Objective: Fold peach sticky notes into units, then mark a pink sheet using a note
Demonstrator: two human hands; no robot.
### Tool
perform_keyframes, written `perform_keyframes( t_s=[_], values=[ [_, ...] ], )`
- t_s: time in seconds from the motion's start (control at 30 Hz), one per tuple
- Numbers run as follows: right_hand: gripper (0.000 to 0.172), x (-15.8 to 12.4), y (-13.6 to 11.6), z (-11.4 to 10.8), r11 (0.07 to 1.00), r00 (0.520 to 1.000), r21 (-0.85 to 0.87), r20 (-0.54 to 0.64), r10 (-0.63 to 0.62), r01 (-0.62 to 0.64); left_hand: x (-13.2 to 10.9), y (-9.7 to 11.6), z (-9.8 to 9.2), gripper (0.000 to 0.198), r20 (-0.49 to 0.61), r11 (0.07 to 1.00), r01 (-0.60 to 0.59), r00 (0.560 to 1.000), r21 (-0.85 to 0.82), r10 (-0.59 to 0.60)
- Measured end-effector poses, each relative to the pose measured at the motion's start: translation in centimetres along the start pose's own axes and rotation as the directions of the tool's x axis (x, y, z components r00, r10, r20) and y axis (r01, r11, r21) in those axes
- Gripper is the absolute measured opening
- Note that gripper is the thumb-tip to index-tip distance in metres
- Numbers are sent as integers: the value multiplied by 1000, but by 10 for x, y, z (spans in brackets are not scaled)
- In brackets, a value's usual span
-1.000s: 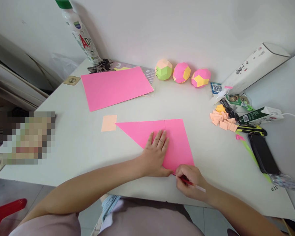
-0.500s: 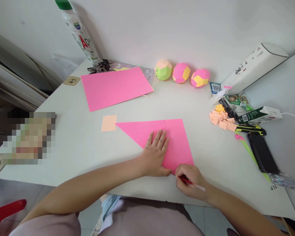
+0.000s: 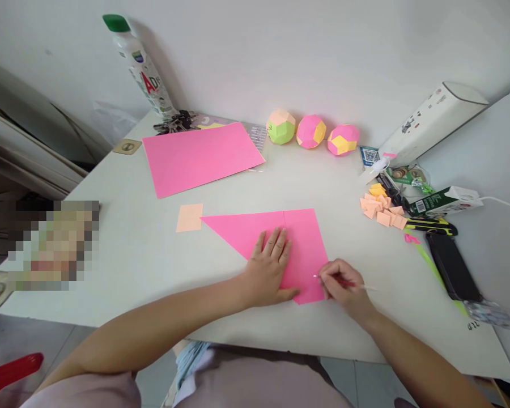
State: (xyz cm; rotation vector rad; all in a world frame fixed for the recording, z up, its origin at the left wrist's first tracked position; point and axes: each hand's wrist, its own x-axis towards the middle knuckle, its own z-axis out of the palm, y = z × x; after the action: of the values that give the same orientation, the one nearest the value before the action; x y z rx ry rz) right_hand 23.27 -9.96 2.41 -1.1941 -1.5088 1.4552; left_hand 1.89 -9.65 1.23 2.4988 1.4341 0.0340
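My left hand [image 3: 268, 271] lies flat on a pink paper sheet [image 3: 304, 243], its fingers stretched out towards the back. The sheet tapers to a point at the left and has a short thin line near its back edge. My right hand [image 3: 343, 284] is closed round a slim red pen-like tool [image 3: 347, 283] with a pale tail end. It is at the sheet's right edge, and a small white spot shows by the tool's front end. Whether this is a pen or a blade I cannot tell. A peach paper square [image 3: 190, 218] lies by the sheet's left point.
Another pink sheet [image 3: 202, 160] lies at the back left, near keys [image 3: 176, 122] and a bottle [image 3: 147, 73]. Three paper balls [image 3: 311, 131] stand by the wall. At right are small peach pieces [image 3: 382, 208], a utility knife [image 3: 431, 226] and a black case [image 3: 453, 266].
My right hand has moved from the sheet's front corner up and right to its right edge, still holding the red tool. My left hand stays pressed on the sheet.
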Motion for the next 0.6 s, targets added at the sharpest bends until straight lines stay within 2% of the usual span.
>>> perform_keyframes(
  t_s=[0.07, 0.13, 0.23, 0.33, 0.43, 0.5, 0.6],
  values=[
    [16, 8, 1, -8, 998, 996, 66, -81, 29, -24, 2, -5, -3, 83, -66, 1000, -2, 998, 8, 2],
    [16, 13, 1, -14, 993, 993, 103, -98, 60, -50, 8, -14, -7, 66, -115, 1000, -15, 993, -11, 14],
    [17, 17, -1, -20, 991, 994, 101, -54, 99, -93, 19, -30, -14, 45, -159, 995, -60, 986, -76, 47],
    [19, 25, -8, -23, 992, 992, 26, 7, 122, -122, 27, -40, -15, 29, -187, 989, -108, 979, -102, 88],
    [19, 48, -20, -20, 994, 996, -89, 60, 73, -67, 28, -40, -11, 27, -241, 991, -115, 966, -69, 95],
    [18, 75, -28, -11, 985, 997, -168, 75, -14, 26, 27, -38, -7, 31, -280, 997, -76, 958, -33, 64],
    [14, 120, -30, 8, 973, 988, -180, 93, -126, 141, 26, -38, -5, 50, -292, 1000, 9, 956, 5, -7]
  ],
)
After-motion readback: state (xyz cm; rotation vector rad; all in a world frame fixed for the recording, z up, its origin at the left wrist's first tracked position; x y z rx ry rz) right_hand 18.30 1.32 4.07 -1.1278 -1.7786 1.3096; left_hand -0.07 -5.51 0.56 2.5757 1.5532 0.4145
